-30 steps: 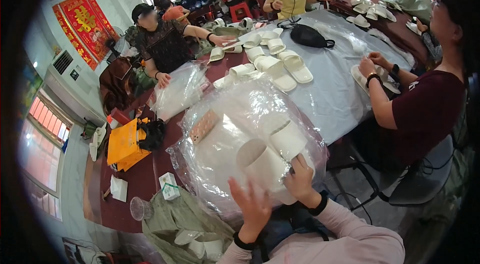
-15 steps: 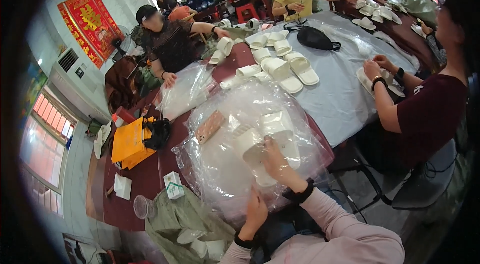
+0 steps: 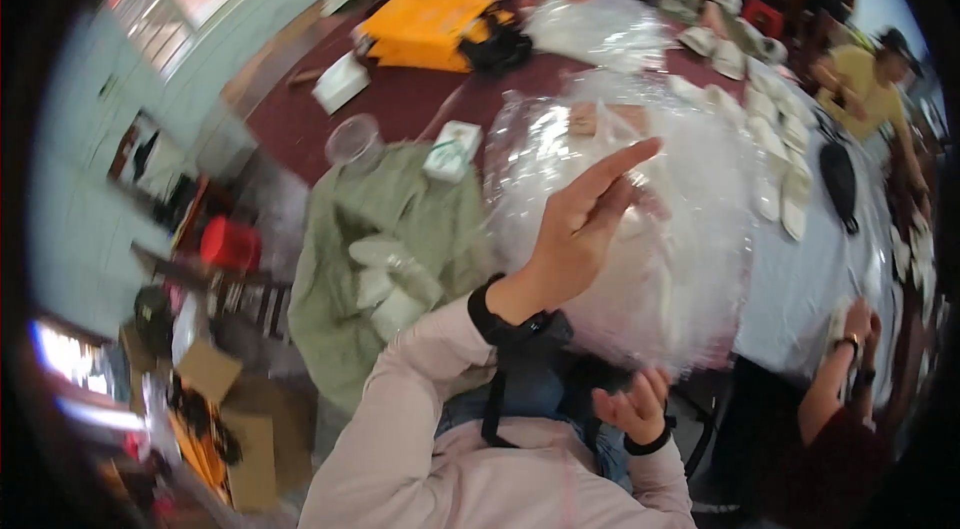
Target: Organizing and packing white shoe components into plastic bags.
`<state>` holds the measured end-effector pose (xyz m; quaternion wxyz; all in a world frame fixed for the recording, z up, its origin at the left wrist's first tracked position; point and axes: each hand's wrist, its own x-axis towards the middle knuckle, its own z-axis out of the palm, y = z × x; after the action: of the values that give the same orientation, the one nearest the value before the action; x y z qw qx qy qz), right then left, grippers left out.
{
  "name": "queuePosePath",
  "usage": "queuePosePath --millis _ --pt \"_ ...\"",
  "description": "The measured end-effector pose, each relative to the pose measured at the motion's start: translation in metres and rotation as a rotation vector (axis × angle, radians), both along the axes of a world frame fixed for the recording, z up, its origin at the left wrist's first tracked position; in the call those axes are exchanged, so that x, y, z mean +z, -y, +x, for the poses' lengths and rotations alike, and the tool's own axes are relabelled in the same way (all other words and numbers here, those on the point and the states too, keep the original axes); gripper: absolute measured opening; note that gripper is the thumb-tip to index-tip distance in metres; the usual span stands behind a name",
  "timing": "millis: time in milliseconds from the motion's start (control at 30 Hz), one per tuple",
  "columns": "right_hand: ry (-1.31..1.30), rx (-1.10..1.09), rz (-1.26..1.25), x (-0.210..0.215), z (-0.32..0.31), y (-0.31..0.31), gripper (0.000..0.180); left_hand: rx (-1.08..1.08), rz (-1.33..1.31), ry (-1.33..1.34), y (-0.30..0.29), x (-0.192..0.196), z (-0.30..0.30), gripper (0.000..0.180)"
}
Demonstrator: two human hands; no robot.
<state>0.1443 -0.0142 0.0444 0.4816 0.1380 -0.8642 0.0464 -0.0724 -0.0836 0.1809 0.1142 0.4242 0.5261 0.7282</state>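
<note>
My left hand is raised over a pile of clear plastic bags, index finger stretched out and nothing visibly gripped. Blurred white shapes, probably slippers, lie on the plastic behind it; their outlines cannot be made out. At the pile's near edge, by my lap, my right hand is turned partly palm up, its fingers loosely bent and apart. A pinkish-brown flat rectangular object rests on the bags just beyond my left fingertips. Beside my left forearm a green sack holds several white slippers.
Left of the plastic stand a white box, a clear cup, another white box and a yellow bag. White slippers line the right of the table. Co-workers' hands show at right and across the table.
The view has swung left and down. My right hand has left the white slipper and drawn back to the table edge. My left hand has moved forward over the plastic.
</note>
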Motion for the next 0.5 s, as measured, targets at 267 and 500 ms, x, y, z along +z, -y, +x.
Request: queuePosePath --millis 267,500 --pt "-0.020 -0.138 -0.435 -0.018 -0.012 -0.016 0.066 0.165 0.354 -0.258 0.131 0.066 -0.013 0.036" --pt "0.225 -0.163 -0.529 0.017 -0.056 -0.015 0.059 0.780 -0.067 -0.198 0.231 0.047 -0.047 0.027"
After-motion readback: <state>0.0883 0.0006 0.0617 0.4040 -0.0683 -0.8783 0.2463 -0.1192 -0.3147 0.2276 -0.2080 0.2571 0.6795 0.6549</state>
